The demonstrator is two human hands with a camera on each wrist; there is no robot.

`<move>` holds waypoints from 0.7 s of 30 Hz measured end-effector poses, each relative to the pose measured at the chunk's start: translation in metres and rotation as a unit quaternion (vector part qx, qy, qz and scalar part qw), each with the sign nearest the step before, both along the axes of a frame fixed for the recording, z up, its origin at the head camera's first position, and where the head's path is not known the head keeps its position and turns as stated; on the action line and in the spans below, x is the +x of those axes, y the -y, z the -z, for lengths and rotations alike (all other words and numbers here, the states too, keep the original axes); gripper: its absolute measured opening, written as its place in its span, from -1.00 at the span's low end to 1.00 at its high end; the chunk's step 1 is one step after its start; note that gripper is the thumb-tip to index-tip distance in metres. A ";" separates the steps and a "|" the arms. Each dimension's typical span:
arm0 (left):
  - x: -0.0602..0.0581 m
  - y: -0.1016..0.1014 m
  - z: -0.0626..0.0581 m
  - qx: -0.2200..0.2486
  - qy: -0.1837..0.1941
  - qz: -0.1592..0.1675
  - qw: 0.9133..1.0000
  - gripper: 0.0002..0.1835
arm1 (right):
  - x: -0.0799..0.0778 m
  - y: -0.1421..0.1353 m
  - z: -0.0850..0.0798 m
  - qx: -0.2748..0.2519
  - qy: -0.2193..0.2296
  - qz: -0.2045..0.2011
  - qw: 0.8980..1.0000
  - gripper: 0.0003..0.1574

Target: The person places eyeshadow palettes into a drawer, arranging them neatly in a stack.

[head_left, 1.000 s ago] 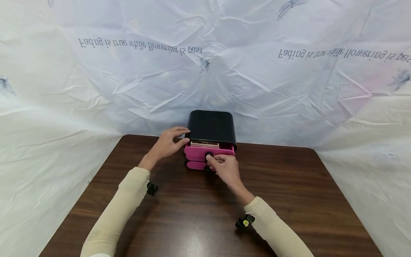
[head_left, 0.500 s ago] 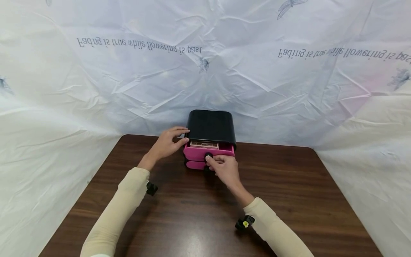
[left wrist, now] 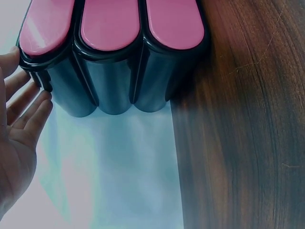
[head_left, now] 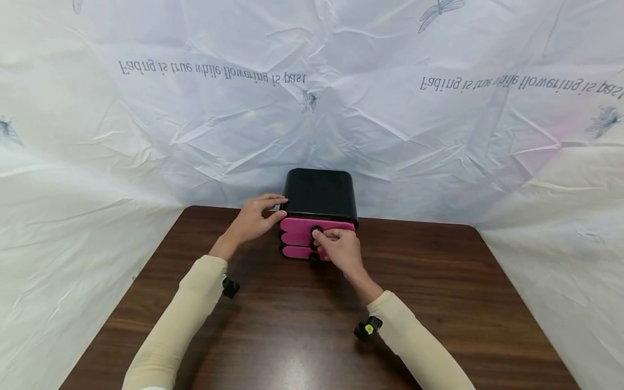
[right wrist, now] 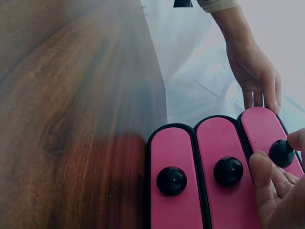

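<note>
A small black drawer cabinet [head_left: 319, 192] with three stacked pink fronts stands at the table's back edge. The top drawer [head_left: 294, 224] is flush, or nearly so, with the black shell. My right hand [head_left: 343, 251] pinches its round black knob [right wrist: 281, 153] between thumb and fingers. In the right wrist view the middle knob [right wrist: 228, 171] and bottom knob [right wrist: 171, 181] stand free. My left hand [head_left: 253, 218] rests against the cabinet's upper left side, fingers extended along the shell, as the left wrist view also shows. The drawers' contents are hidden.
The cabinet stands on a dark brown wooden table [head_left: 292, 325]. Close behind it hangs a white printed sheet [head_left: 312, 130], which also runs down both sides of the table.
The top drawer, partly pulled out with a light-coloured gridded item showing inside, has slid back into the cabinet. My right hand moved slightly forward with the knob; my left hand stayed put.
</note>
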State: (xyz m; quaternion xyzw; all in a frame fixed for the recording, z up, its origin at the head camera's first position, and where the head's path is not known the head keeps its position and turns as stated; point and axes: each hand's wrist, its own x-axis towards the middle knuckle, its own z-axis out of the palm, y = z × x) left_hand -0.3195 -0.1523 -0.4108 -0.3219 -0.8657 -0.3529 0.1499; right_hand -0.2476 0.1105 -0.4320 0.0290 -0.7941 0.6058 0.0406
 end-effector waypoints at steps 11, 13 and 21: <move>0.000 -0.001 0.000 -0.011 -0.011 0.005 1.000 -0.54 | -0.001 -0.005 0.000 -0.009 0.017 0.006 1.000 -0.52; 0.003 0.001 0.001 -0.018 -0.009 0.002 1.000 -0.53 | 0.004 -0.010 -0.001 -0.006 0.010 0.000 1.000 -0.51; 0.040 0.023 -0.001 -0.076 -0.068 -0.073 0.992 -0.45 | 0.027 -0.062 0.001 0.063 -0.091 -0.014 0.994 -0.53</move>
